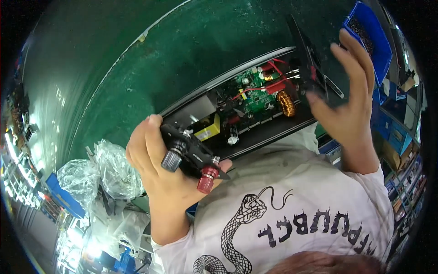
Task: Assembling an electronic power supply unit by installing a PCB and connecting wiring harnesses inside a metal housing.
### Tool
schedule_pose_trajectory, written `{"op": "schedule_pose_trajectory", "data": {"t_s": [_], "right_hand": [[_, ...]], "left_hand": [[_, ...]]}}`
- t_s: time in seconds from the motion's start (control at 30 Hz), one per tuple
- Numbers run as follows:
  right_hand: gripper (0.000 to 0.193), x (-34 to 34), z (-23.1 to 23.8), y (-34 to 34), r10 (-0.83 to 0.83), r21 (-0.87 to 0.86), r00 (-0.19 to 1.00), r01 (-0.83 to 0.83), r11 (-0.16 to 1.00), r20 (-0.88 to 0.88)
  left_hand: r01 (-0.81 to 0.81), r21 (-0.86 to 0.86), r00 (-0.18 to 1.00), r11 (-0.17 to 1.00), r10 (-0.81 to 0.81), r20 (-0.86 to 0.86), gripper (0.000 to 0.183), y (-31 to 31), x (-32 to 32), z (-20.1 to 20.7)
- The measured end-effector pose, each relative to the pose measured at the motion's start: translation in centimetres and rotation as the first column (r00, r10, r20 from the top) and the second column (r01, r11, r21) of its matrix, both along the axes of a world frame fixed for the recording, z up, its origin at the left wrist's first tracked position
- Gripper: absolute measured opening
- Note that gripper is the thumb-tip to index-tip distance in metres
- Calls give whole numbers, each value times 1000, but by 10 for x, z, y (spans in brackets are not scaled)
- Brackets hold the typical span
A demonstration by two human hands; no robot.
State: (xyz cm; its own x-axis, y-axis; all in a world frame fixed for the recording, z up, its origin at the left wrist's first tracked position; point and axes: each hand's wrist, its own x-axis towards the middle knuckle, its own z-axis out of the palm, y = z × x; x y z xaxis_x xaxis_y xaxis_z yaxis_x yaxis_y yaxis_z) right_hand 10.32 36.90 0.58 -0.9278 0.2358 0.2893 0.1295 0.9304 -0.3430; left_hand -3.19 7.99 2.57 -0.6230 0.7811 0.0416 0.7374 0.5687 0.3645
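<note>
An open black metal case (260, 141) lies slanted before me, its circuit board (258, 98) exposed. On the board are a copper-wound coil (286, 103), red wires and a yellow-wrapped transformer (207, 128). My left hand (159, 169) is closed round the black end panel (194, 153) at the case's left end. That panel carries a black terminal post (174, 155) and a red terminal post (208, 178). Fingers spread, my right hand (349, 102) is beside a dark, blurred end plate (312, 64) at the right end. Whether its thumb touches the plate, I cannot tell.
The case is over a green work surface (219, 36). A blue bin (376, 45) of small dark parts stands at the far right. Clear plastic bags (116, 171) are piled at the left, near a blue tray (66, 196). Shelving with blue boxes (397, 134) is on the right.
</note>
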Motion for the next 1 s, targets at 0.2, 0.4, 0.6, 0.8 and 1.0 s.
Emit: {"op": "schedule_pose_trajectory", "data": {"t_s": [0.2, 0.4, 0.6, 0.8, 1.0], "right_hand": [[34, 1, -9, -20, 413, -268, 781, -570, 777, -468], [32, -20, -16, -47, 453, -395, 634, -759, 517, -626], [30, -18, -17, -39, 536, -483, 693, -720, 498, -481], [22, -21, -13, -49, 508, -473, 785, -620, 626, -356], [28, -28, -5, -54, 369, -580, 891, -452, 677, -263]], "left_hand": [[-4, 27, 999, 1000, 5, -44, 114, 1, -1, -2], [5, 33, 1000, 999, -5, -19, 116, -4, -4, -6], [44, 101, 998, 994, -47, 29, 117, -19, -15, -10], [7, 429, 986, 903, -77, 147, 109, -57, -24, -46], [12, 572, 976, 820, -133, 170, 105, -56, -24, -51]]}}
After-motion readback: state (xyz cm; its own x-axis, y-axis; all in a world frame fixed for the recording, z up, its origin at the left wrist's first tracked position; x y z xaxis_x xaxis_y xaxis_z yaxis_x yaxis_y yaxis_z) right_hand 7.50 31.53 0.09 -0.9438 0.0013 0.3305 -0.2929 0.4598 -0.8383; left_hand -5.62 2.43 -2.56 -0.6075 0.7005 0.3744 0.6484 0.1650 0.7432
